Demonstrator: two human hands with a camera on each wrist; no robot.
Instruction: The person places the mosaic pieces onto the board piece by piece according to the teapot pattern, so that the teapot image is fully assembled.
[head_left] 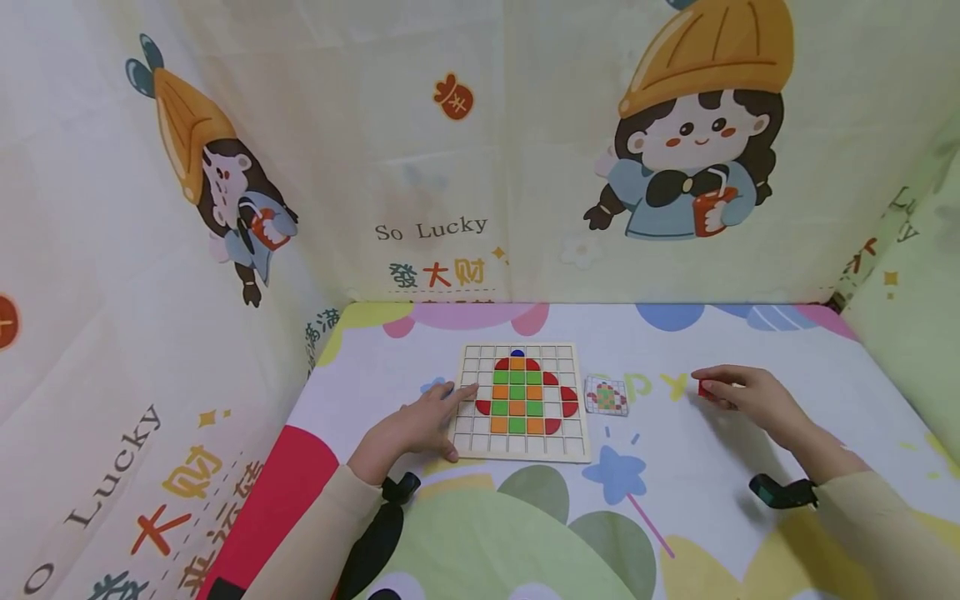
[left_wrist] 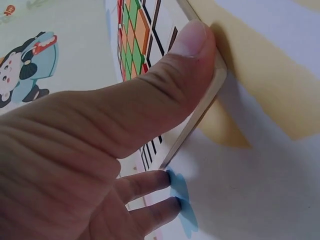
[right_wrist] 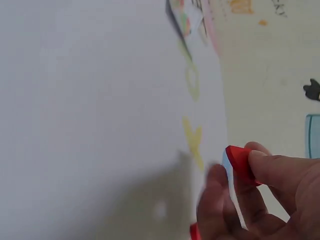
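Observation:
My left hand [head_left: 411, 427] lies at the left side of a square wooden grid board [head_left: 467, 447]. Its thumb [left_wrist: 190, 47] rests on the near-left corner, with the other fingers spread along the edge. Red, green and orange pieces and one blue piece [head_left: 517, 353] form a pattern on the grid. Above the table at the right, my right hand [head_left: 761, 404] pinches a small red block [right_wrist: 242, 164] between thumb and fingers. A second bit of red [right_wrist: 194, 232] shows by its lower fingers, mostly hidden.
Just right of the board lies a small card [head_left: 606, 396] with a similar coloured pattern. A printed cloth [head_left: 675, 467] covers the table. Patterned sheets [head_left: 525, 167] stand as walls behind and at both sides.

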